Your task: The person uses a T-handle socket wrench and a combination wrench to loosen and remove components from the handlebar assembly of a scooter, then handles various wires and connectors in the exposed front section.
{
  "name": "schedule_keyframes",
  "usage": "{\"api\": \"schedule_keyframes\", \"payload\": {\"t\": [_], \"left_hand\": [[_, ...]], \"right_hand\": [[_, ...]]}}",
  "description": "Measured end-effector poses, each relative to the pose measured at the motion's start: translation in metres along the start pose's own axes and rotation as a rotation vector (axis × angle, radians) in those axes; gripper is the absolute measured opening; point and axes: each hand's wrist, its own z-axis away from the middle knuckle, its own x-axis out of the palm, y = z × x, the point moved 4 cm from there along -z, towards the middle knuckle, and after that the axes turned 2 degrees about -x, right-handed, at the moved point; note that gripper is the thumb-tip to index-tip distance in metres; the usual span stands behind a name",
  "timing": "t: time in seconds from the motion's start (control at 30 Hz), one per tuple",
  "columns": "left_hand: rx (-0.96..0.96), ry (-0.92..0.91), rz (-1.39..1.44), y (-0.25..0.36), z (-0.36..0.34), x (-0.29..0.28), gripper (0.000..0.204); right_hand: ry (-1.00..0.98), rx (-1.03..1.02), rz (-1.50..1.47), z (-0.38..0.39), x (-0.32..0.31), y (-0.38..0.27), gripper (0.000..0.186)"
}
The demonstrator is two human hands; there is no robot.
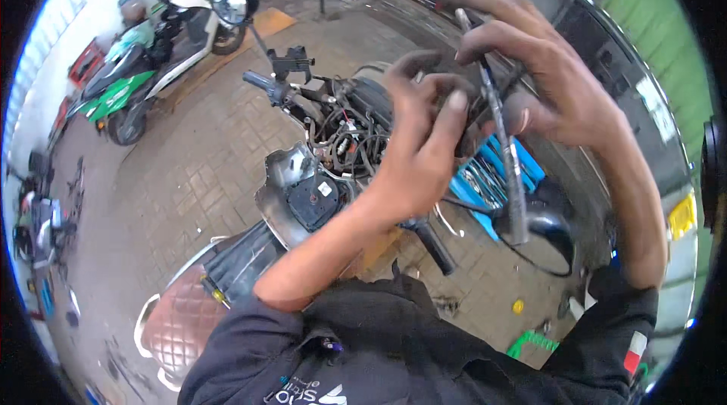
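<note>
Raised close to the camera: right hand [549,72], fingers bent around a long metal tool [514,193] that slants downward. Left hand [424,132] beside it, fingers curled, narrow; a dark part [472,116] shows between the two, blurred, so cannot tell whether the left grips it. Tool and part both sit above the motorbike, clear of its open front.

Progress, as judged: partway. Opening-up looks done, wiring [350,140] bare near the handlebar; closing-up not yet done.

Containers: blue tray [532,169] beyond the hands, partly hidden, holding metal tools [483,182]. Grey shell [274,172], open, black unit [307,207] with white label inside. Red crate [85,64] by far wall, contents unclear.
</note>
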Motion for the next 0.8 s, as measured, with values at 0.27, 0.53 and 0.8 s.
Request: {"api": "schedule_keyframes", "payload": {"t": [0.27, 0.53, 0.8], "left_hand": [[0.927, 0.405, -0.740, 0.040, 0.071, 0.041, 0.054], [1.155, 0.847, -0.772, 0.069, 0.051, 0.048, 0.038], [0.541, 0.852, -0.430, 0.073, -0.022, -0.008, 0.037]], "right_hand": [[0.288, -0.489, -0.059, -0.027, 0.045, -0.002, 0.090], [0.571, -0.227, 0.026, 0.016, 0.028, -0.010, 0.058], [0.344, 0.111, -0.143, 0.079, 0.017, -0.030, 0.031]]}}
